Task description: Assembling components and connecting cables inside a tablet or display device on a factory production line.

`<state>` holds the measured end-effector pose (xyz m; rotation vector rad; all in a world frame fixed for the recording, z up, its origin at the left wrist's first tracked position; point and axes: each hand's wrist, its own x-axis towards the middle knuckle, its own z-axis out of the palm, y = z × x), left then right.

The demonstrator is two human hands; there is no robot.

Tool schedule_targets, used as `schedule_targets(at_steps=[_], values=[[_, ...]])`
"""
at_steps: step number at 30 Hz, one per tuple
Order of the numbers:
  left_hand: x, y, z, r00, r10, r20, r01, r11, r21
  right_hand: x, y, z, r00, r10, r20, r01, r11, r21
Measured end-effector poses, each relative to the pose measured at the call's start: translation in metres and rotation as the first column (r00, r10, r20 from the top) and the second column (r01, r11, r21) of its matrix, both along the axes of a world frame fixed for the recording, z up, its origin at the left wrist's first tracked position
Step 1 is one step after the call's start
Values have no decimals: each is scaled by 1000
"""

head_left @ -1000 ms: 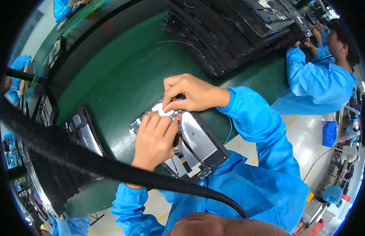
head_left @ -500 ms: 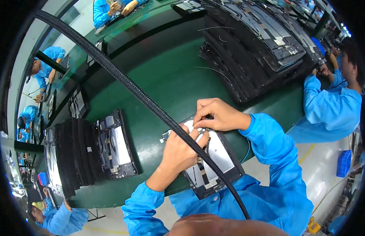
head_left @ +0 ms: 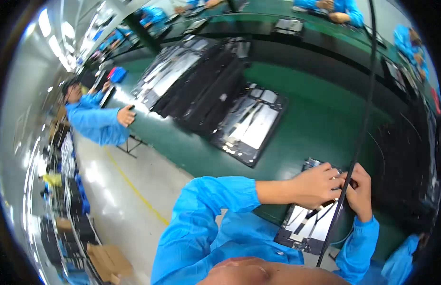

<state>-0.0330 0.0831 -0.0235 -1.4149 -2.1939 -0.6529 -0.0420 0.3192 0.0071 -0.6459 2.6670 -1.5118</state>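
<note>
As the view swings left, the opened tablet (head_left: pixel 308 228) shifts from five to four o'clock, the panel stack (head_left: pixel 196 90) from eight to eleven, the cable (head_left: pixel 373 52) toward three.

Green bench (head_left: pixel 306 126) runs across, w/ a blue-and-red item (head_left: pixel 117 74) at its far L end, nr a co-worker (head_left: pixel 94 121) in a blue smock, one arm out twd the edge. On the L, pale floor (head_left: pixel 130 228) w/ a yellow line (head_left: pixel 135 188), an open cardboard box (head_left: pixel 108 261) at btm, cluttered racks w/ a yellow item (head_left: pixel 52 179), & bright lights (head_left: pixel 56 47) up top. Dk green post (head_left: pixel 143 34) upper L; another worker (head_left: pixel 349 12) in blue top R.
</note>
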Motion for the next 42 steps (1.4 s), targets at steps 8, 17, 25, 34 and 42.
schedule_targets(at_steps=[8,17,25,34,42], values=[[3,-2,-5,1000,28,1,-28,1000,5,-5,1,-8,1000,5,18,-5,1000,9],[1,-50,13,967,72,246,-136,958,253,-12,-8,-4,996,-48,82,45,998,34],[24,-118,19,942,264,210,-325,874,361,-6,-3,0,995,-75,69,75,997,0],[-118,-156,65,762,620,187,-646,744,169,-15,2,-1,982,-81,169,90,995,-47],[-338,-198,10,-226,942,-249,-814,-323,-483,-14,4,1,971,-74,227,100,990,-104]])
